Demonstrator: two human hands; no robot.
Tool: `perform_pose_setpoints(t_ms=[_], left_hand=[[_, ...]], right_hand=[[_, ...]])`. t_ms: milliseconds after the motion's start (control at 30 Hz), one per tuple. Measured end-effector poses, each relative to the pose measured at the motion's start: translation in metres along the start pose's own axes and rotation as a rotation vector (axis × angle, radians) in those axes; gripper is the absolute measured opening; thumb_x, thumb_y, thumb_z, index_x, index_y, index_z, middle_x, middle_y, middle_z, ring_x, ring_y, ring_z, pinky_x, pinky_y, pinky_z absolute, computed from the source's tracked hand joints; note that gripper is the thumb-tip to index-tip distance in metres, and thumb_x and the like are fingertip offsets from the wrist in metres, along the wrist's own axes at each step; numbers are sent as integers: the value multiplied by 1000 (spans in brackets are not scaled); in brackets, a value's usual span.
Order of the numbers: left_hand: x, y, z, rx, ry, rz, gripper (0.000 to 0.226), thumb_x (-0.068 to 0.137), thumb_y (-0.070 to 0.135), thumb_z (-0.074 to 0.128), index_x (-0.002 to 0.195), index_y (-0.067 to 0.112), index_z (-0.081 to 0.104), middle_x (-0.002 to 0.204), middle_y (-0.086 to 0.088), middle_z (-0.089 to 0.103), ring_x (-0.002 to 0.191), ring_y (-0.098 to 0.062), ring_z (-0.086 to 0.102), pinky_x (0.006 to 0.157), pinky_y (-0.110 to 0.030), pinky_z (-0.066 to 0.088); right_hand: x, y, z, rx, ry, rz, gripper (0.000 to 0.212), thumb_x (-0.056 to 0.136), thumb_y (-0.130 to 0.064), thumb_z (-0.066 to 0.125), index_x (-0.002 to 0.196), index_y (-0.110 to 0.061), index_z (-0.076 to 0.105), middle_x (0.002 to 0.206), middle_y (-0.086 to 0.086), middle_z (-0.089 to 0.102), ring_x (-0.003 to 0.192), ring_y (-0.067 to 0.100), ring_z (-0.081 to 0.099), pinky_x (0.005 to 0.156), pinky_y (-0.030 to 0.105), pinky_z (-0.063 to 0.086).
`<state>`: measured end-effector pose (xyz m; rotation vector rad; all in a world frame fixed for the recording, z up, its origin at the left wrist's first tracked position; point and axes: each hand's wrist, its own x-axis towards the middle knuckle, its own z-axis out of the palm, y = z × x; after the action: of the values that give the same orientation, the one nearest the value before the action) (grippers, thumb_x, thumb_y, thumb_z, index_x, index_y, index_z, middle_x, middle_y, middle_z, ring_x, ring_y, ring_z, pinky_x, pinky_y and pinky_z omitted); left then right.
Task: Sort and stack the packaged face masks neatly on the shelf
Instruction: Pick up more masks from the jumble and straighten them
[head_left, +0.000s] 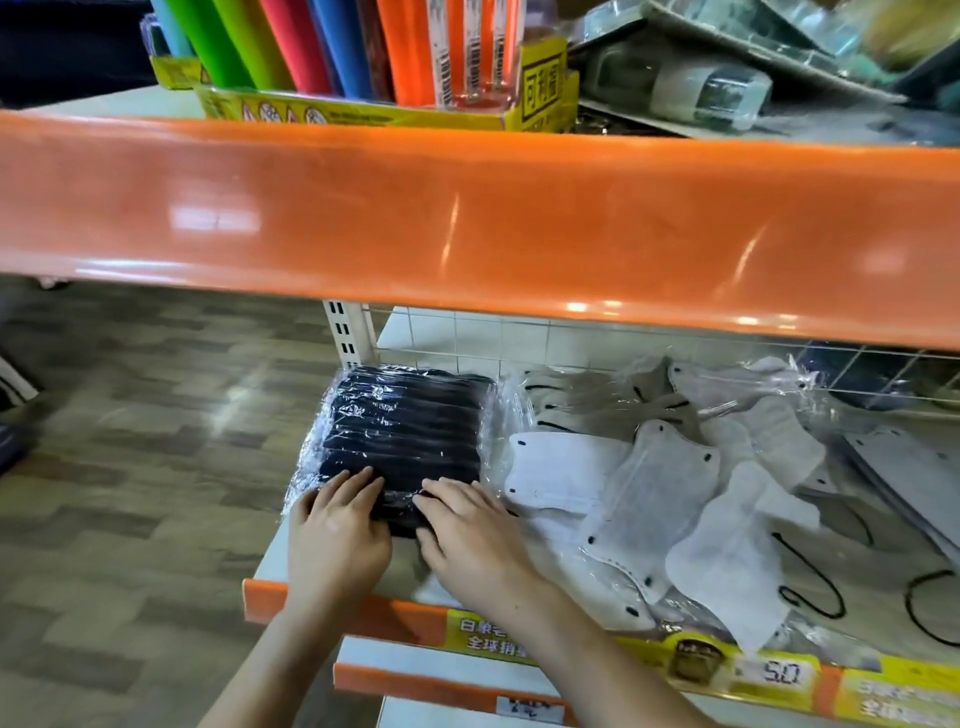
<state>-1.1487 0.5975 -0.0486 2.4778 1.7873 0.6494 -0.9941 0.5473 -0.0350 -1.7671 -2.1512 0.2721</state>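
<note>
Hands (337, 530) (467, 535) pressing black mask pack (405, 431), near edge hidden, perhaps gripped

The white shelf (332, 551) in front of me has an orange front lip and a wire grid at its back. At its left end lies a stack of black masks (405, 431) in clear wrap, under my fingers. To its right, white and grey masks (670, 499) in loose plastic sprawl over the board.
</note>
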Motion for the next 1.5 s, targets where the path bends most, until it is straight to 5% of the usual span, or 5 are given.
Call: perform_pose_setpoints(t_ms=[233, 567, 867, 1233, 1500], left_hand=[[5, -7, 0, 61, -325, 17, 88, 67, 48, 17, 152, 24, 15, 160, 7, 3, 147, -15, -1, 117, -40, 4], [18, -17, 5, -42, -283, 71, 88, 67, 60, 16, 146, 26, 36, 157, 5, 21, 146, -19, 14, 115, -41, 15], [15, -24, -5, -73, -296, 108, 113, 66, 93, 2, 142, 21, 43, 154, -2, 28, 144, -21, 22, 115, -42, 19], [18, 61, -13, -200, -193, 159, 49, 96, 31, 52, 141, 14, 45, 146, -1, 43, 132, -21, 44, 101, -36, 40], [14, 148, 5, -290, -139, 285, 44, 86, 28, 42, 114, 4, 66, 113, -12, 67, 97, -31, 67, 73, -38, 55]], right_hand=[[2, -2, 2, -55, -24, 9, 56, 96, -33, 50, 147, -19, 32, 159, -2, 18, 146, 15, 10, 119, 40, 3], [14, -4, 15, -144, 64, 147, 49, 74, -37, 76, 119, -22, 63, 135, 2, 56, 126, 21, 52, 104, 50, 37], [9, -9, 5, -43, -133, 69, 62, 100, -49, 25, 152, -16, 16, 161, 1, 1, 147, 13, -6, 118, 45, -8], [-13, 32, -32, 38, 135, 150, 55, 88, -38, 30, 125, -9, 58, 131, 12, 56, 119, 29, 54, 104, 41, 42], [-61, 90, -69, 86, 172, 240, 42, 95, -25, 41, 134, -9, 50, 142, 10, 44, 132, 28, 39, 110, 39, 33]])
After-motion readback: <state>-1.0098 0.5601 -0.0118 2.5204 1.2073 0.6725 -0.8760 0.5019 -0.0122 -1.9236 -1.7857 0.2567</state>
